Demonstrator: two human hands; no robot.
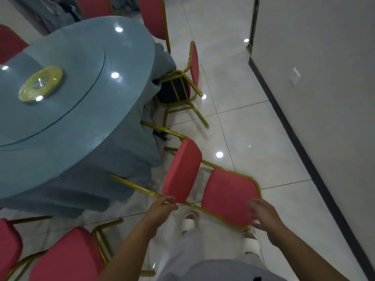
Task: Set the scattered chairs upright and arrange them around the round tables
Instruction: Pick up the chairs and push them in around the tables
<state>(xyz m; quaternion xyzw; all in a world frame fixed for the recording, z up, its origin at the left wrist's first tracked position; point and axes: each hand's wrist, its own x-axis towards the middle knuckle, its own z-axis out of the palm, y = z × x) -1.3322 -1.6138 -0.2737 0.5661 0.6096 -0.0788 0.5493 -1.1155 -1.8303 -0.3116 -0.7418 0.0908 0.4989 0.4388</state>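
Observation:
A red-padded chair with a gold frame lies on its side on the floor in front of my feet, its seat [182, 169] tipped up and its backrest [229, 195] towards me. My left hand [162, 205] grips the lower edge of the seat. My right hand [263, 213] holds the near corner of the backrest, fingers over the pad and thumb under the frame. A second chair [182, 84] lies tipped over farther off, against the cloth of the round blue table [81, 122].
Upright red chairs stand at the bottom left [67, 256], the far left [10, 43] and beyond the table [154, 15]. A yellow turntable hub [40, 84] sits on the table's glass. A grey wall [314, 88] with a dark skirting runs along the right.

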